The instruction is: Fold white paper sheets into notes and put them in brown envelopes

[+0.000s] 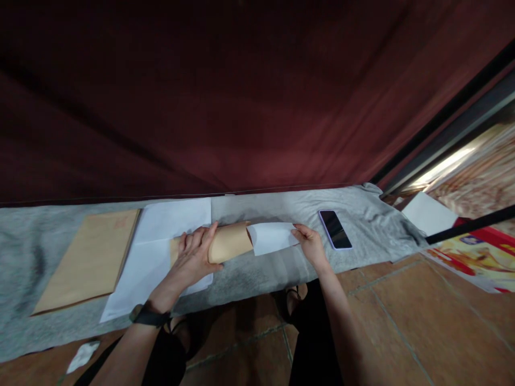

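Note:
My left hand (pixel 196 255) grips a small tan envelope (pixel 227 242) whose mouth bulges open toward the right. My right hand (pixel 309 242) pinches the right end of a folded white paper (pixel 271 237), whose left end sits at the envelope's mouth. Both rest over a grey cloth (pixel 249 273) laid on the floor. White sheets (pixel 161 236) lie under my left hand.
A large brown envelope (pixel 90 257) lies at the left on the cloth. A dark phone (pixel 335 229) lies right of my right hand. A dark red curtain (pixel 241 96) hangs behind. Terracotta floor tiles (pixel 402 321), a crumpled tissue (pixel 82 356) and a colourful printed sheet (pixel 475 257) surround the cloth.

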A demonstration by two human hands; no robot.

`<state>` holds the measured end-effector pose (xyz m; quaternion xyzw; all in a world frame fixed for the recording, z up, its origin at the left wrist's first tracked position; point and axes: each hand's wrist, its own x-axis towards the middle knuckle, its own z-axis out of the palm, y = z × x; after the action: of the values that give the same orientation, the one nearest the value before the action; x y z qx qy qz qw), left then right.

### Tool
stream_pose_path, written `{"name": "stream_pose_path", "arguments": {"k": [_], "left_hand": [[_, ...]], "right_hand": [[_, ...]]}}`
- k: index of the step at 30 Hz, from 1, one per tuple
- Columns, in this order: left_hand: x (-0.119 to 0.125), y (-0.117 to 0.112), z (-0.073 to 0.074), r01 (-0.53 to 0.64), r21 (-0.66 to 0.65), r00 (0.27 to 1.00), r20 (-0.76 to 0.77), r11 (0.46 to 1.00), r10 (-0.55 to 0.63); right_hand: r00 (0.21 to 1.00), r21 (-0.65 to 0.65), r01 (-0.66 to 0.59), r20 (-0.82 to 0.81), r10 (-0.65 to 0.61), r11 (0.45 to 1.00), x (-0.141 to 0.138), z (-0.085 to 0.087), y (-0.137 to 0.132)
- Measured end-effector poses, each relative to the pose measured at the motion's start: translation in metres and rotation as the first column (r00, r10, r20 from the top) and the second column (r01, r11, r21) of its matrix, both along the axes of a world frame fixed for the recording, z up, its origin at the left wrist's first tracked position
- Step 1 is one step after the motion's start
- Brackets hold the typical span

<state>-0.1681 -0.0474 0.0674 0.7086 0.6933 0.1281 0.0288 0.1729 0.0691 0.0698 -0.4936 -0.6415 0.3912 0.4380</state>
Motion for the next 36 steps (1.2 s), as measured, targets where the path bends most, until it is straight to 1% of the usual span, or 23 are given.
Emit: {"name": "stream_pose_path", "arguments": {"k": [3,8,15,19,22,27,29,31,36], "left_hand": [[0.000,0.000,0.000,0.045,0.015,0.999,0.010,0.999,-0.045],[0.001,0.000,-0.003,0.140,-0.022,0.989,0.049,0.990,-0.138],[0.009,-0.002,-0.001,0.162,-0.087,0.983,0.100,0.983,-0.153],[0.012,-0.003,-0.002,0.185,-0.099,0.977,0.126,0.978,-0.172],[0.013,-0.003,-0.003,0.190,-0.094,0.975,0.138,0.977,-0.176],[0.015,-0.001,-0.004,0.186,-0.080,0.974,0.146,0.979,-0.173],[0.017,-0.001,-0.003,0.180,-0.073,0.975,0.141,0.981,-0.169],[0.019,0.000,-0.002,0.176,-0.063,0.977,0.137,0.982,-0.167],[0.023,0.003,0.003,0.157,-0.001,0.982,0.104,0.988,-0.156]], "right_hand": [[1.000,0.014,0.000,0.011,0.000,1.000,0.000,0.001,0.000],[0.997,0.034,0.071,0.025,-0.072,0.997,0.000,0.003,0.001],[0.977,0.098,0.176,0.105,-0.186,0.979,-0.008,0.011,-0.007],[0.965,0.174,0.205,0.126,-0.228,0.963,-0.012,0.015,-0.010],[0.960,0.217,0.215,0.129,-0.247,0.952,-0.014,0.016,-0.011],[0.952,0.220,0.264,0.097,-0.290,0.939,-0.017,0.014,-0.011],[0.954,0.203,0.262,0.092,-0.285,0.943,-0.020,0.011,-0.011],[0.964,0.168,0.232,0.095,-0.250,0.958,-0.024,0.008,-0.010],[0.993,0.019,0.103,0.053,-0.104,0.995,-0.031,-0.001,-0.009]]}}
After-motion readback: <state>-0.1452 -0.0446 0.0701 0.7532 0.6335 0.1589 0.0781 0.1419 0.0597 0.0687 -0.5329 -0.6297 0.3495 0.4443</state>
